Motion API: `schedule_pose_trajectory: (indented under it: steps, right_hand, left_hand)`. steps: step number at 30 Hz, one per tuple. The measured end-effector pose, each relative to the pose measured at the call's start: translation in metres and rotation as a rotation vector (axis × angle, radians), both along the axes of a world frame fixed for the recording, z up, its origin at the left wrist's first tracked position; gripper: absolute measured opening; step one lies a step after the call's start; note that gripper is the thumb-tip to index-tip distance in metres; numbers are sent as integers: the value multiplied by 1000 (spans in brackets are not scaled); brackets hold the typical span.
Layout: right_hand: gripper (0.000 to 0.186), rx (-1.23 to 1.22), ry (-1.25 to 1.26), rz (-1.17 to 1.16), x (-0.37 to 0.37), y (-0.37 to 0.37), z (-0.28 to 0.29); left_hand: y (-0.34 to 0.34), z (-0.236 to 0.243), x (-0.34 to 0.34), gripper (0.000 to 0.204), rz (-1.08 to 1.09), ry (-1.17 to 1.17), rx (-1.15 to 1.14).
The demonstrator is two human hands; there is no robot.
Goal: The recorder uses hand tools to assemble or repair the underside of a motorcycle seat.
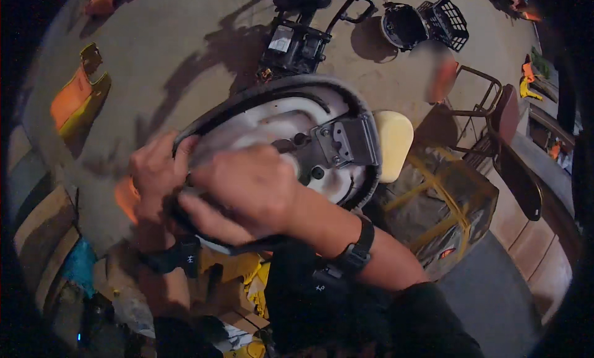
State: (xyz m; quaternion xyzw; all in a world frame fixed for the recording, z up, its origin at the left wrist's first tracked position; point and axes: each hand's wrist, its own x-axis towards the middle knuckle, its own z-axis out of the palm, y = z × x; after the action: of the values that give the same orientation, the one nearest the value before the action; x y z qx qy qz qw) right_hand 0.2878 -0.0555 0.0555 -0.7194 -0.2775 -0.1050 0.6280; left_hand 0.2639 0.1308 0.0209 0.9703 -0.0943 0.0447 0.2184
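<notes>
A vehicle seat (288, 120) is held upside down in front of me, showing its pale, stained base inside a dark padded rim. A metal hinge bracket (343, 143) is fixed at the base's right end. Wrapped round the seat's left edge is my left hand (158, 172), with the thumb over the rim. My right hand (247, 188) is curled closed over the near left part of the base and slightly smeared by motion. Whatever its fingers grip is hidden beneath them. Black straps with small devices circle both wrists.
Beyond the seat stands a black vehicle frame (297, 46). Black plastic baskets (450, 24) lie right of it. An orange and yellow panel (80, 98) lies on the floor at left. A cream pad (395, 146), a yellow-taped bundle (439, 203) and a metal-framed chair (506, 117) are at right.
</notes>
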Motion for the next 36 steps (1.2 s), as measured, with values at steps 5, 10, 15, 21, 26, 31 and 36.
schedule_pose_trajectory:
  steps: [5, 10, 15, 21, 26, 31, 36]
  right_hand:
    - [12, -63, -103, 379, -42, -18, -7]
    - [19, -157, -119, 595, -55, -49, -2]
    - [21, -252, -100, 598, -39, -72, 23]
    - [17, -322, -120, 614, -18, -86, 14]
    - [12, -196, 27, 703, -17, -83, 12]
    - [21, -174, 222, 809, -16, -82, 14]
    - [21, -312, 175, 871, -10, -73, 10]
  left_hand:
    - [6, -7, -4, 24, 95, 91, -4]
    - [6, -12, -4, 24, 87, 104, -6]
    - [7, -10, -1, 22, 95, 158, -21]
    - [4, -12, -2, 20, 102, 112, -3]
    - [2, -12, -3, 21, 128, 178, -39]
    - [9, -10, -5, 22, 134, 174, -16]
    - [5, -10, -4, 22, 152, 192, -16]
